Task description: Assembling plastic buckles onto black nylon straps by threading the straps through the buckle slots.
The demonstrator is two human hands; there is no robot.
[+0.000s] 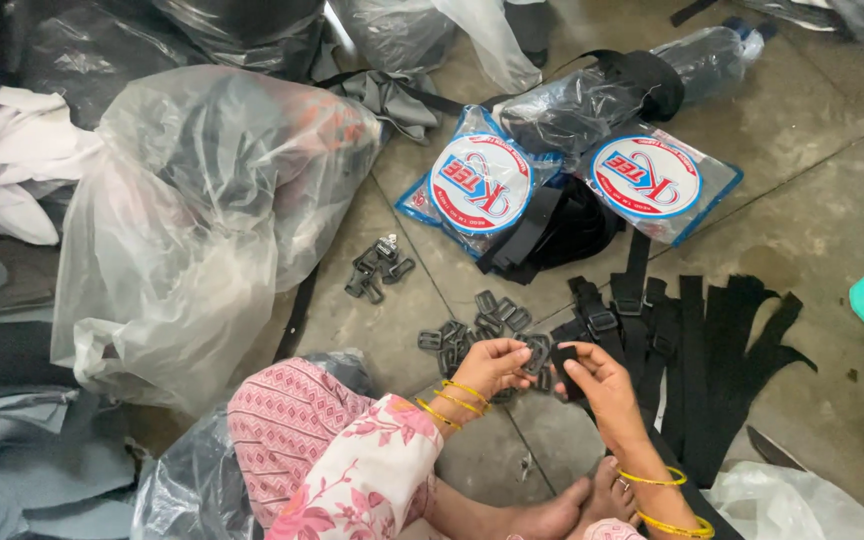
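a dark plastic slide buckle (535, 352) is pinched by the left hand (492, 368), a black webbing strap end (564, 362) grasped by the right hand (604, 388), just beside the row of black straps (712, 350).

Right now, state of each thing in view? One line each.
left hand: gripping a buckle
right hand: pinching a black strap end
loose buckles: scattered on floor
black straps: laid side by side
two printed packets: lying flat
clear plastic bag: bulging, crumpled

Left hand (492, 368) pinches buckle (535, 352); right hand (602, 388) grips strap (564, 362).
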